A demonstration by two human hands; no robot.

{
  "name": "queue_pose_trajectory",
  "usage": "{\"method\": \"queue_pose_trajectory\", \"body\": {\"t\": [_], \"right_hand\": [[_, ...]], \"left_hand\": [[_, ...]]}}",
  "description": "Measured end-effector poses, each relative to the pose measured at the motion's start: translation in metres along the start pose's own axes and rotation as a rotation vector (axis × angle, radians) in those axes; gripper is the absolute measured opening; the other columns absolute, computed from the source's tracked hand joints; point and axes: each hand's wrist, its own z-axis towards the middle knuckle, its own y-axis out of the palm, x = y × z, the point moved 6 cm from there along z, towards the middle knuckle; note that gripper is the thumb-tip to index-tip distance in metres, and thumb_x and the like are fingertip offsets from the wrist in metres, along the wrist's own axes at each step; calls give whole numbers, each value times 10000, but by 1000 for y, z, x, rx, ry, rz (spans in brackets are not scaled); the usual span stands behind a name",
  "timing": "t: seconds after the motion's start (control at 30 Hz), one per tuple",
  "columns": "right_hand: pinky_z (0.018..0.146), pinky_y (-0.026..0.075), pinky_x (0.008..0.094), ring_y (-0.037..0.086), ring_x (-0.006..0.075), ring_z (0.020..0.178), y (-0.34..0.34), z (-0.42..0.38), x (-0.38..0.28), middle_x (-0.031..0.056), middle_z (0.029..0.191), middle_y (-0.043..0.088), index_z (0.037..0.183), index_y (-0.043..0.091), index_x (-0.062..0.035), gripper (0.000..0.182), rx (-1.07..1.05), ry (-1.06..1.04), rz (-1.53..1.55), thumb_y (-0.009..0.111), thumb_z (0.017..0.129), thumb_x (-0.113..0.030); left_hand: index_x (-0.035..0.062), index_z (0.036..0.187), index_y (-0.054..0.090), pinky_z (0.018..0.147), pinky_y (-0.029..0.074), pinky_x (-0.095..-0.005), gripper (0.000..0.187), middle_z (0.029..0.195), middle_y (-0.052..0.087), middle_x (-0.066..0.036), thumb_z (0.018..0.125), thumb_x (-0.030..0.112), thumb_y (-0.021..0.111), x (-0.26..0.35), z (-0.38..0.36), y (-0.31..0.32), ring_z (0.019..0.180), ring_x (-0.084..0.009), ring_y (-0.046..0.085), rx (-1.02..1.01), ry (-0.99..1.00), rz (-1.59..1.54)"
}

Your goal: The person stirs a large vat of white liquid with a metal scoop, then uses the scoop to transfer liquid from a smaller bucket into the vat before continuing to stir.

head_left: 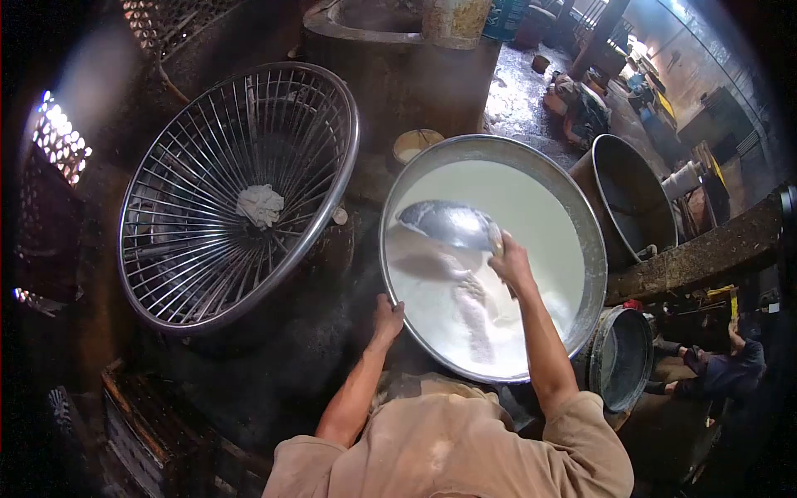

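Observation:
A wide metal vat (498, 150) stands before me, holding a milky white liquid (519, 192). My right hand (512, 264) is closed around the edge of a shiny metal scoop (448, 222) with a rounded bowl, tilted above the liquid. Below the scoop the surface is rippled and foamy. At the vat's near left side, my left hand (388, 317) has its fingers closed on the rim.
To the left sits a large metal-barred basket (351, 158) with a crumpled white cloth (260, 205) inside. A small tub (418, 144) stands behind the vat. On the right are a deep metal drum (635, 195) and a smaller container (624, 358). Another person (730, 365) is at far right.

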Motion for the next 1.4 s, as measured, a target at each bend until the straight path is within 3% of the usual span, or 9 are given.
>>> {"method": "queue_pose_trajectory", "body": {"t": [0.13,0.23,0.33,0.5,0.57,0.7,1.03,1.1,1.4], "right_hand": [[504,515,395,639,299,654,36,38,13,192,781,632,1031,550,5,387,-30,-2,-138,564,651,-68],[526,524,383,640,289,640,46,32,25,193,774,631,924,568,7,256,-238,226,-69,541,682,-71],[544,527,383,641,300,619,45,3,39,194,767,634,844,593,16,169,-275,292,-91,549,702,-65],[648,512,420,635,346,744,60,-31,102,207,818,634,890,605,2,211,-312,341,-177,554,704,-86],[489,512,380,634,277,575,59,-49,115,182,693,621,853,592,20,169,-268,287,-232,512,751,-88],[667,510,413,629,344,775,50,-90,141,214,838,632,889,618,-1,210,-383,450,-241,542,722,-104],[733,478,436,598,391,823,-13,-178,197,256,839,612,878,595,29,270,-369,451,-167,585,652,-119],[489,492,360,607,253,534,-35,-188,215,180,658,610,895,592,29,285,-295,291,-187,579,635,-86],[457,413,283,529,128,530,-159,-188,187,60,695,594,1024,580,-6,406,-283,334,29,560,620,-37]], "left_hand": [[-7,991,440,715,438,-435,341,834,593,-190,786,200,616,2,2,1,808,-362,588,-11,-29,31],[-34,1029,440,747,446,-398,343,897,594,-189,797,151,611,9,1,-1,845,-298,590,-48,-49,57],[-5,1008,433,731,433,-442,348,864,589,-212,793,204,609,12,-2,-3,830,-381,579,-23,-34,38],[-25,1061,408,801,411,-448,393,983,556,-260,805,208,593,-4,6,4,937,-400,544,-36,-20,30],[-33,1077,405,818,409,-443,408,1010,549,-266,808,213,588,1,4,3,954,-400,538,-44,-36,49],[-29,1060,419,798,416,-441,366,973,562,-253,810,180,583,-8,7,5,930,-392,552,-34,-69,16],[-62,1133,420,853,416,-386,385,1063,554,-250,817,115,551,2,4,0,1003,-353,551,33,-64,-7],[-59,1141,421,870,408,-375,380,1092,547,-238,817,99,540,8,0,-1,1023,-338,542,37,-84,-8],[-63,1183,396,902,389,-351,408,1119,525,-232,819,82,512,15,-3,-3,1062,-316,517,100,-92,7]]}}
